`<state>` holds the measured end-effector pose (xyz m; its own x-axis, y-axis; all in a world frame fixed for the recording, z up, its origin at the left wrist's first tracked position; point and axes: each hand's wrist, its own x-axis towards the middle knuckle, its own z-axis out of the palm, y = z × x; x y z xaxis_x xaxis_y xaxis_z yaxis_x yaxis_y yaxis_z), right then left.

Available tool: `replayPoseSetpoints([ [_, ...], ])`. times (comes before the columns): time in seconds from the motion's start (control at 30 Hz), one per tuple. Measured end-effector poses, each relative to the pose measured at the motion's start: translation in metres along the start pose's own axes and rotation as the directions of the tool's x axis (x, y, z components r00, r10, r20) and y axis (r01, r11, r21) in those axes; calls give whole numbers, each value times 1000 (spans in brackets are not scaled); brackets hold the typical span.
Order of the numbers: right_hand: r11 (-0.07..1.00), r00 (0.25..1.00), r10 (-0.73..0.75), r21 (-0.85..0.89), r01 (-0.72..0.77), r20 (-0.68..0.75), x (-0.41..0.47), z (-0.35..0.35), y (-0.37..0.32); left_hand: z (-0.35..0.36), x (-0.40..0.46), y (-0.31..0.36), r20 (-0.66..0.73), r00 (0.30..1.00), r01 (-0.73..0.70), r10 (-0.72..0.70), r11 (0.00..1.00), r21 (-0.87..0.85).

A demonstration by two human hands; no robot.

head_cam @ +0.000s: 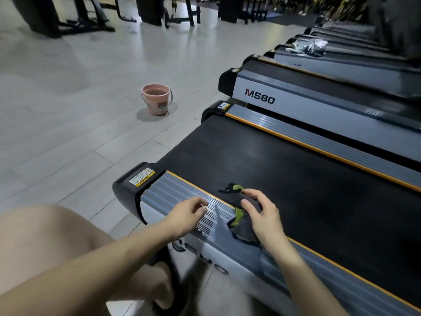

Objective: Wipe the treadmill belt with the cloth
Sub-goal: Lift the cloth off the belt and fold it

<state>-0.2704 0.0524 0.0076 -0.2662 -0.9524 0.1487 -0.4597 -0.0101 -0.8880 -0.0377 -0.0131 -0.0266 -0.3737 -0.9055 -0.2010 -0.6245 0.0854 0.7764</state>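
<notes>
A knee (45,242) is filling the lower left corner. Past it, a pink bucket (156,99) is standing on the tiled floor (68,110), well apart from the treadmills. The left hand (185,216) is hovering over the grey ribbed rail (166,190), fingers curled loosely with the thumb near the fingertips, pinching nothing. Just right of it, the right hand (262,218) is pressing down on the cloth (239,215), fingers bent and gripping the dark fabric. The cloth, dark with green patches, is lying across the orange strip where the rail is meeting the belt (296,179), partly on each. Farther right, a second treadmill marked MS80 (259,96) is sitting alongside, and more are trailing off behind it.
</notes>
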Motion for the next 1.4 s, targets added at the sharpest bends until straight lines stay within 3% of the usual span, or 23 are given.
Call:
replayPoseSetpoints([
  [0.13,989,998,21,149,-12,-58,-32,-8,-21,-6,-35,30,-12,1000,-9,5,918,-397],
  [0.27,983,996,-18,180,34,-88,-55,-6,-29,-4,-66,53,-8,999,-33,34,822,-569],
  [0.4,904,980,79,427,6,-181,-68,-4,-33,16,-78,56,55,995,-48,89,855,-516],
  [0.6,860,966,162,509,-37,-203,-73,-10,-27,34,-84,65,102,978,-139,182,934,-328],
  [0.83,826,962,229,553,-113,-146,-75,-24,-17,30,-73,83,-74,974,-222,214,832,-508],
  [0.97,796,955,263,590,-135,-136,-79,-26,-10,34,-64,91,-50,981,-191,190,870,-455],
  [1.07,821,954,281,541,-182,-106,-79,-30,0,38,-57,95,-72,974,-225,213,922,-316],
  [1.17,935,959,253,286,-209,-128,-80,-34,8,34,-53,106,-157,960,-263,231,938,-227],
  [1.27,986,974,166,29,-163,-157,-80,-38,9,26,-48,112,-201,922,-353,331,931,-88],
  [1.4,998,998,39,-55,-42,-52,-71,-43,-1,19,-41,118,-153,867,-471,474,880,58],
])
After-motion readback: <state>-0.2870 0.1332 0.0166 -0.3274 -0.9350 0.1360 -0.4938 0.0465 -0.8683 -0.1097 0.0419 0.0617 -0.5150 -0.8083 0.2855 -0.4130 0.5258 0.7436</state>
